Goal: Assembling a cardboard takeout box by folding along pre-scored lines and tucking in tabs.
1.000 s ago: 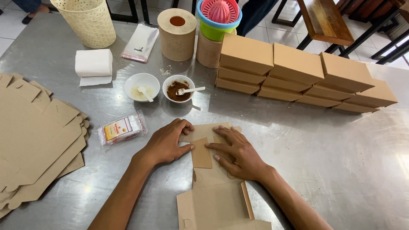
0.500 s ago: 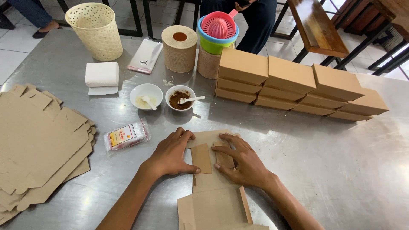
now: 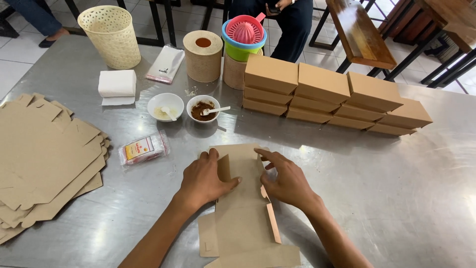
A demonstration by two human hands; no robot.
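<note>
Brown cardboard, a flat unfolded box blank (image 3: 243, 208), lies on the steel table (image 3: 386, 198) right in front of you, and both your hands are on its far end. Your left hand (image 3: 206, 178) presses palm-down on the blank's left part, fingers spread flat, its grip closed around nothing. Your right hand (image 3: 287, 181) rests on the blank's right edge, fingers loosely curved and pointing left toward a raised flap; its grip is open too, touching the card but not clasping it. To the left of the blank, just beside it, lies a small clear packet (image 3: 144, 148) with a red and yellow label. Further left sits a stack of flat blanks (image 3: 44, 154). Beyond the blank stand two small white bowls, one with pale contents (image 3: 165, 106) and one with brown paste (image 3: 203, 108), each holding a white spoon. Beyond and to the right of the blank runs a row of folded brown boxes (image 3: 332, 94), stacked in steps. Behind the bowls stands a brown paper roll (image 3: 202, 57).
</note>
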